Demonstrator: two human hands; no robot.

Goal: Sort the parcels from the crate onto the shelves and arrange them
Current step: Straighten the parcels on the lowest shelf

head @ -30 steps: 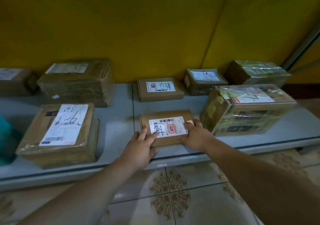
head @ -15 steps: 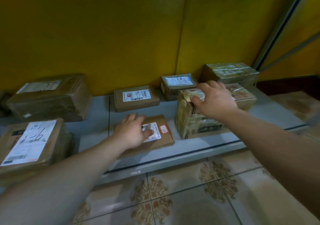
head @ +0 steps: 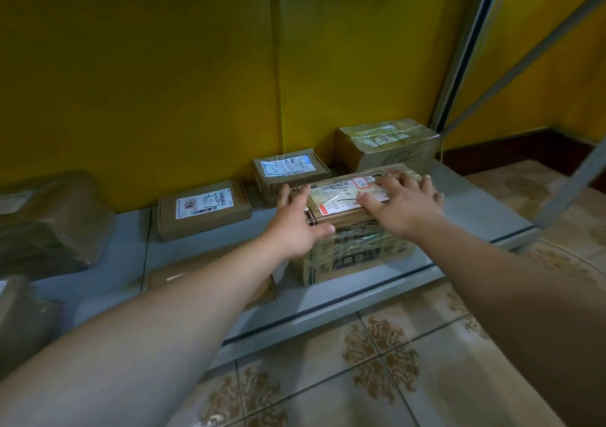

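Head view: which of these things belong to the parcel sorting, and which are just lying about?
Part of the job: tape-wrapped brown cardboard parcel with white label, touched by left hand and right hand; grey metal shelf; flat brown cardboard box with white label; small taped brown box with bluish label.
Just there: yellow wall; patterned floor tiles; grey metal post.

- A yellow wall (head: 164, 82) stands at the back.
- Patterned floor tiles (head: 377, 361) lie in front.
- A grey metal post (head: 469, 49) leans at the right, near a dark skirting board (head: 508, 146).
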